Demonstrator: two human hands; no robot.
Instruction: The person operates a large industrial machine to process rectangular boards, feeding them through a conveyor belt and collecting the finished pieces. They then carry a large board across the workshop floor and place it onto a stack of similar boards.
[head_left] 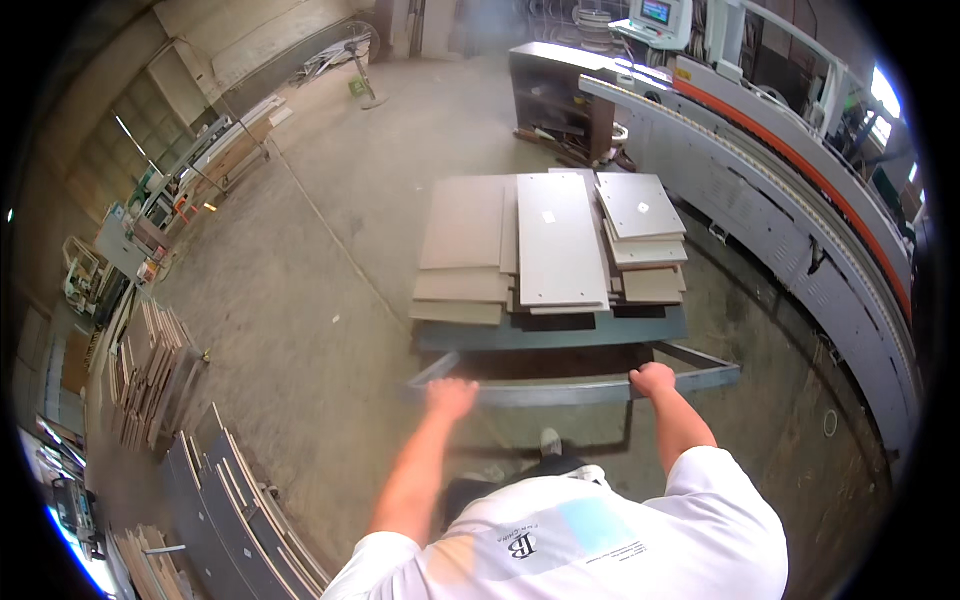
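My left hand [452, 397] is closed round the left part of a grey metal cart handle [555, 394]. Toward the handle's right end, my right hand [653, 379] grips the same bar. Beyond the bar lies the blue-grey cart bed [560, 330], loaded with flat boards. A long pale panel [562, 240] tops the middle stack. To its left are beige panels [462, 225], and on its right sits a pile of smaller white panels [640, 207]. The undersides of the stacks are hidden.
A long machine [770, 190] with an orange stripe runs along the right, close to the cart. A dark cabinet [565, 105] stands ahead. Leaning boards [150, 375] and dark panels [230, 500] line the left. A stand fan [362, 75] is far off.
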